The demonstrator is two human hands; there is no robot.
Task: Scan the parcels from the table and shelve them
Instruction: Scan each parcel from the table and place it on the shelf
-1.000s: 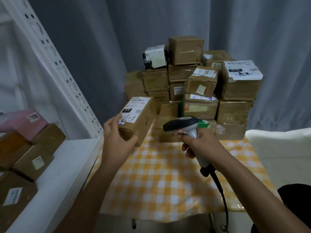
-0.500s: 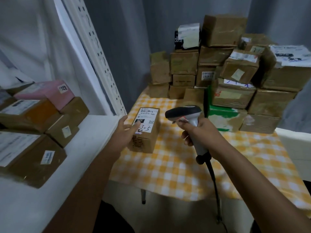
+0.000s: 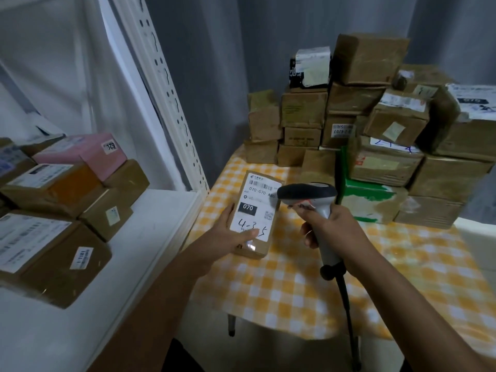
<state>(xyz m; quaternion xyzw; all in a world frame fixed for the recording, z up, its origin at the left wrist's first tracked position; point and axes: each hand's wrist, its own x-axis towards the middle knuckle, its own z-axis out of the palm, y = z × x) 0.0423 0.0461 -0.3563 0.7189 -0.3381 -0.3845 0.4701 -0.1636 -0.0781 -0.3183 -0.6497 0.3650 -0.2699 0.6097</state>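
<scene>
A labelled parcel (image 3: 253, 218) is held by the left hand (image 3: 228, 234) at the checked bench's (image 3: 295, 285) left edge. The scanner (image 3: 311, 200) is gripped in the right hand's (image 3: 335, 229) fingers; boxes (image 3: 375, 124) are stacked at the far edge.

a table (image 3: 308, 285) in yellow-checked cloth carries a stack of brown parcels (image 3: 375, 135) at two o'clock and one labelled parcel (image 3: 255, 218) near centre; the white shelf (image 3: 88, 285) at nine o'clock holds boxes (image 3: 67, 200).

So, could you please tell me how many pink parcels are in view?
1: the pink parcel sits on the shelf at left, on top of brown boxes. Others may be hidden in the stacks.
</scene>
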